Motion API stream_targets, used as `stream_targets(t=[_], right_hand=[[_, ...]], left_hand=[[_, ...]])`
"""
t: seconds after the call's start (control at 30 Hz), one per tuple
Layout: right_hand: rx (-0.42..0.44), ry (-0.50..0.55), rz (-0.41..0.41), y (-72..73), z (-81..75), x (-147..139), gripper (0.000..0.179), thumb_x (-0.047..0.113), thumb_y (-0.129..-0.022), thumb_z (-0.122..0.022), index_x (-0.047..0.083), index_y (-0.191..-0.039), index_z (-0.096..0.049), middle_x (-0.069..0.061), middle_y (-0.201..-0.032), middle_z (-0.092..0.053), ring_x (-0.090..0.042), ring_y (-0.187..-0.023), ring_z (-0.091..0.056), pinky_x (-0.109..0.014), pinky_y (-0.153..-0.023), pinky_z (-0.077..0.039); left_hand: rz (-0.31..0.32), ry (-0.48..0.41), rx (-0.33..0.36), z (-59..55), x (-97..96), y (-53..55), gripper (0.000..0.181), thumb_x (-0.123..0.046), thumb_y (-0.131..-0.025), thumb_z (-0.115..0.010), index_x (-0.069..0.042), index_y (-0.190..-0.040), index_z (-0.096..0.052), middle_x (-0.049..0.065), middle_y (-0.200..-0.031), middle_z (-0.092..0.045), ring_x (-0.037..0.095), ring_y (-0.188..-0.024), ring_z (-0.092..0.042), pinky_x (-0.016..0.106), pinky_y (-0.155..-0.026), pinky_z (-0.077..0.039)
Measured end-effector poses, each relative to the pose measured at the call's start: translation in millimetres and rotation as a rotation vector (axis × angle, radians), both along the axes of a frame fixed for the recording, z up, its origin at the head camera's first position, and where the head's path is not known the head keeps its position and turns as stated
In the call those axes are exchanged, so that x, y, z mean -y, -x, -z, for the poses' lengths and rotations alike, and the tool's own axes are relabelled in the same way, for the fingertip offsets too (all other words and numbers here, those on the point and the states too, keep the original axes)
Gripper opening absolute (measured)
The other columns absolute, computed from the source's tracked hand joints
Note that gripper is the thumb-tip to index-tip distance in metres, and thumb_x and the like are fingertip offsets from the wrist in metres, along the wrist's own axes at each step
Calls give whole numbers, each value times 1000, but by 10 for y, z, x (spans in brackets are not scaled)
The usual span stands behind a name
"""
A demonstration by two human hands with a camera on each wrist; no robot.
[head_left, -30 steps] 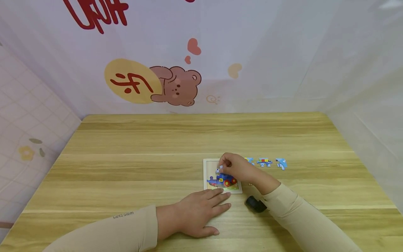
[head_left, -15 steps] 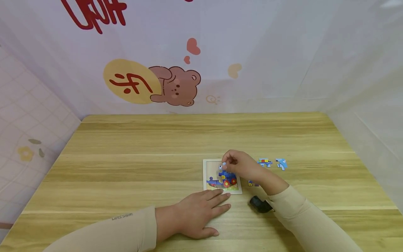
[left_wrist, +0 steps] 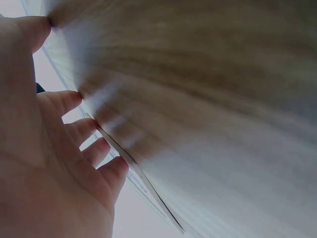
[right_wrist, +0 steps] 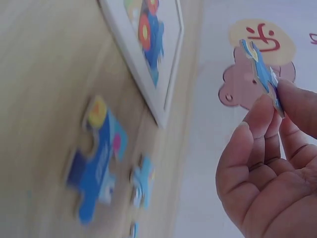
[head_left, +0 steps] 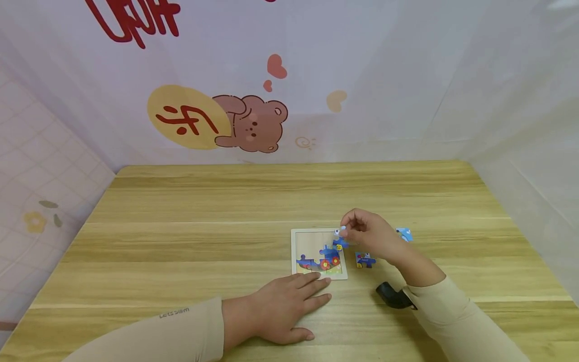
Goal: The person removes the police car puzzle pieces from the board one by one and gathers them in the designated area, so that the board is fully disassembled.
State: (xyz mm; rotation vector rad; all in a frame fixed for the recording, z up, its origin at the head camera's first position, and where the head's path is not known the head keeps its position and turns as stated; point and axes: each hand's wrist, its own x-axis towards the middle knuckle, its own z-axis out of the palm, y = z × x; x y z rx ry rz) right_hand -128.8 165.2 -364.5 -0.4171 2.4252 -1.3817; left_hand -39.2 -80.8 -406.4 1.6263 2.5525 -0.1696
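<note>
At one puzzle tray [head_left: 293, 254] on the bench [head_left: 203, 201], the head view shows a person's right-hand grip [head_left: 375, 236] pinching one puzzle piece [head_left: 340, 242] near the far right corner. Two loose pieces [head_left: 365, 260] show nearby. In the left wrist view, the left-hand grip [left_wrist: 49, 148] is spread, holding nothing, fingertips at the tray's edge; a push there could shift it. The right wrist view counts three loose pieces, one cut off; the pinched one, held by one end, could slip.

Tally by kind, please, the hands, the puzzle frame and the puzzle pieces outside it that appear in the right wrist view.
Right hand: 1
Puzzle frame: 1
Held puzzle piece: 1
Loose puzzle pieces on the table: 3, one cut off by the bottom edge
Total: 6
</note>
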Motion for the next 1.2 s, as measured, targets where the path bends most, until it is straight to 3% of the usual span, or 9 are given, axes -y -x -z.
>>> stream_targets(t=[0.27,0.6,1.2], right_hand=[[-30,-8,53,-55,-73,-262,14,11,-93,-63,-1,-100,-59,-7,-86,-55,-16,-77,-53,-26,-69,-47],[-22,-46,78,-74,41,-593,18,9,-94,-61,-5,-105,-57,-9,-89,-56,-11,-77,-54,-22,-66,-47],[151,-101,37,-90,132,-802,21,11,-93,-63,-6,-105,-57,-6,-84,-53,-10,-71,-49,-23,-62,-44]], left_hand=[[-5,14,12,-17,5,-3,69,-61,-97,-34,-21,-152,-31,2,-159,-25,21,-144,-24,31,-113,-29],[10,-12,-28,-2,10,-18,68,-61,-96,-36,-20,-151,-35,3,-157,-29,22,-143,-28,30,-112,-31],[1,-15,-11,-6,17,-22,67,-60,-97,-36,-21,-151,-34,2,-157,-28,21,-144,-26,30,-112,-30]])
